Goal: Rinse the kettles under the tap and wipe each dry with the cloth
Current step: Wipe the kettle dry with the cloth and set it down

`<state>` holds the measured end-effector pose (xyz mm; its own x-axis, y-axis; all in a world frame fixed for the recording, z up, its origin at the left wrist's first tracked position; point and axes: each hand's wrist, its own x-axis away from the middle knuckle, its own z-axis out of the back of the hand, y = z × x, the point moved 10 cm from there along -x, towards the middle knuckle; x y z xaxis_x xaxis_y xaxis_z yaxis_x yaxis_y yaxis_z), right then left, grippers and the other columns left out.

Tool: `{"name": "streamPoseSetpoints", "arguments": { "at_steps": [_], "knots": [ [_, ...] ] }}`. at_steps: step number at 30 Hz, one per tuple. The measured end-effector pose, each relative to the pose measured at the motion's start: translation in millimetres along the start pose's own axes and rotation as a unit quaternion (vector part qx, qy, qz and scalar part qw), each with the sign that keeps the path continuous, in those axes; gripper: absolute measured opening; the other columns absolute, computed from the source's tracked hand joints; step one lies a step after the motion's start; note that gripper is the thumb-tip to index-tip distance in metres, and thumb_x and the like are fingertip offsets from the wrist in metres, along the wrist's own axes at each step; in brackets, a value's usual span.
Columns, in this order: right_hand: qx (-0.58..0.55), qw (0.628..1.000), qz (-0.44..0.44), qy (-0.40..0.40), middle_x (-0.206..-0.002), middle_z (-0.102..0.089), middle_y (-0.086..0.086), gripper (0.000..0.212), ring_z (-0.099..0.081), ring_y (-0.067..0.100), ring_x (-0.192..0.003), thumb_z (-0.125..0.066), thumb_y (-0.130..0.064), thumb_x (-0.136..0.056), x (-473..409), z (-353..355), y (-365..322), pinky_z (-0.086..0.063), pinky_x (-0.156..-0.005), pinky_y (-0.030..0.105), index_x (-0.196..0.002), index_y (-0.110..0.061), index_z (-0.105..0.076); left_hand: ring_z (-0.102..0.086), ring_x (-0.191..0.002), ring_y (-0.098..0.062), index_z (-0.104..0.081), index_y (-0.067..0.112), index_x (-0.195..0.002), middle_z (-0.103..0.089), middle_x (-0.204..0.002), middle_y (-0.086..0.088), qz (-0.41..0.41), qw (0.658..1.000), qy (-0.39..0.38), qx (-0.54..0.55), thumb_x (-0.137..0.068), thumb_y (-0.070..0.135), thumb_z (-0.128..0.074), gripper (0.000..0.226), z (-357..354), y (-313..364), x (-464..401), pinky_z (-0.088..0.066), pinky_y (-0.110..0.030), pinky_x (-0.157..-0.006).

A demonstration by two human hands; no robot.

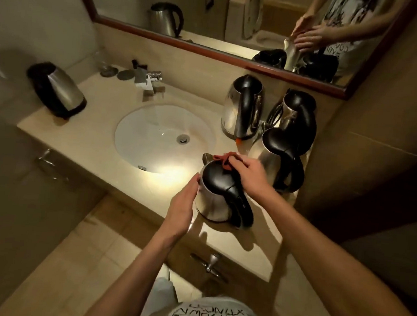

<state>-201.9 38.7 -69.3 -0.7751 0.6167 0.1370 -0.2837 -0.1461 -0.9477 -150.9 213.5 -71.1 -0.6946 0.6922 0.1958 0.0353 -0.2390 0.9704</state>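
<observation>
Five kettles stand on the surface (102, 106): one lone kettle (59, 90) at far left, the round sink (138, 153) and one tap (151, 81) next, then the near kettle (214, 202) at the front edge, and three grouped kettles (266, 122) right of the basin. The left hand (181, 210) lies flat-fingered against the near kettle's side; the right hand (248, 174) has its grip closed on one red cloth (224, 160), pressing it onto the black lid.

Left hand (182, 205) flat, right hand (247, 174) curled
</observation>
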Motion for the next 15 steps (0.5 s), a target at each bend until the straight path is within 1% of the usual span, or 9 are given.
{"name": "streamPoseSetpoints", "arguments": {
  "at_steps": [1, 3, 5, 7, 8, 10, 12, 13, 15],
  "knots": [
    [-0.044, 0.999, 0.001, 0.015, -0.102, -0.079, -0.001, 0.024, -0.071, 0.019, -0.104, -0.056, -0.022, -0.105, 8, 7, 0, -0.055, -0.098, 0.036, -0.103, -0.027, -0.079, -0.044, -0.135, -0.001, -0.045, 0.049, -0.134, -0.044, -0.142, 0.030, -0.006, 0.999, 0.008, -0.032, -0.106, 0.041, -0.035, 0.030, 7, 2, -1, -0.031, -0.024, -0.112],
    [-0.108, 0.994, 0.005, 0.027, -0.106, -0.079, 0.007, 0.024, -0.071, 0.026, -0.110, -0.054, -0.021, -0.106, 18, 17, -7, -0.055, -0.099, 0.038, -0.107, -0.019, -0.078, -0.041, -0.139, -0.006, -0.039, 0.040, -0.146, -0.040, -0.155, 0.013, -0.041, 0.996, 0.033, -0.075, -0.101, 0.044, -0.048, 0.046, 20, 15, -3, -0.036, -0.028, -0.114],
    [-0.179, 0.984, -0.008, -0.001, -0.110, -0.078, 0.011, 0.027, -0.072, 0.026, -0.110, -0.051, -0.022, -0.108, 22, 10, -18, -0.056, -0.099, 0.037, -0.113, -0.011, -0.075, -0.038, -0.140, -0.003, -0.033, 0.047, -0.147, -0.033, -0.160, 0.011, -0.110, 0.990, 0.022, -0.089, -0.095, 0.049, -0.060, 0.059, 19, 40, -5, -0.038, -0.024, -0.111],
    [-0.256, 0.965, -0.045, -0.037, -0.105, -0.078, 0.011, 0.027, -0.074, 0.023, -0.102, -0.047, -0.020, -0.108, 27, -7, -29, -0.060, -0.092, 0.035, -0.112, -0.010, -0.072, -0.033, -0.144, -0.005, -0.031, 0.047, -0.148, -0.029, -0.162, 0.008, -0.189, 0.972, 0.003, -0.140, -0.092, 0.044, -0.068, 0.068, 5, 63, -4, -0.035, -0.020, -0.112],
    [-0.287, 0.954, -0.063, -0.055, -0.101, -0.077, 0.012, 0.026, -0.075, 0.022, -0.096, -0.046, -0.020, -0.109, 29, -17, -32, -0.061, -0.088, 0.035, -0.111, -0.009, -0.070, -0.033, -0.145, -0.007, -0.034, 0.043, -0.149, -0.032, -0.161, 0.005, -0.225, 0.960, 0.007, -0.165, -0.091, 0.039, -0.070, 0.068, 0, 72, -4, -0.034, -0.017, -0.112],
    [-0.336, 0.933, -0.093, -0.088, -0.100, -0.075, 0.014, 0.030, -0.075, 0.023, -0.094, -0.044, -0.025, -0.109, 33, -31, -35, -0.062, -0.086, 0.036, -0.114, -0.005, -0.067, -0.042, -0.138, -0.010, -0.047, 0.032, -0.146, -0.046, -0.151, 0.000, -0.265, 0.942, 0.060, -0.197, -0.092, 0.029, -0.072, 0.060, -1, 81, -3, -0.036, -0.013, -0.110],
    [-0.360, 0.919, -0.118, -0.110, -0.107, -0.073, 0.016, 0.047, -0.073, 0.026, -0.101, -0.041, -0.040, -0.109, 38, -37, -32, -0.060, -0.091, 0.038, -0.120, -0.001, -0.065, -0.053, -0.123, -0.013, -0.060, 0.022, -0.138, -0.058, -0.133, -0.004, -0.287, 0.927, 0.126, -0.206, -0.091, 0.023, -0.073, 0.048, 6, 78, -2, -0.045, -0.019, -0.104],
    [-0.352, 0.921, -0.125, -0.113, -0.111, -0.072, 0.018, 0.056, -0.071, 0.027, -0.105, -0.038, -0.048, -0.108, 38, -37, -28, -0.058, -0.096, 0.041, -0.123, 0.000, -0.063, -0.057, -0.116, -0.014, -0.065, 0.017, -0.132, -0.063, -0.125, -0.004, -0.292, 0.923, 0.152, -0.199, -0.090, 0.020, -0.074, 0.043, 10, 73, -1, -0.047, -0.020, -0.099],
    [-0.306, 0.944, -0.102, -0.070, -0.113, -0.071, 0.019, 0.066, -0.069, 0.028, -0.111, -0.033, -0.054, -0.107, 33, -25, -18, -0.054, -0.102, 0.042, -0.124, 0.002, -0.064, -0.061, -0.104, -0.007, -0.071, 0.011, -0.123, -0.067, -0.114, -0.003, -0.275, 0.925, 0.200, -0.171, -0.089, 0.014, -0.075, 0.035, 20, 59, 3, -0.048, -0.013, -0.090]
  ]
}}
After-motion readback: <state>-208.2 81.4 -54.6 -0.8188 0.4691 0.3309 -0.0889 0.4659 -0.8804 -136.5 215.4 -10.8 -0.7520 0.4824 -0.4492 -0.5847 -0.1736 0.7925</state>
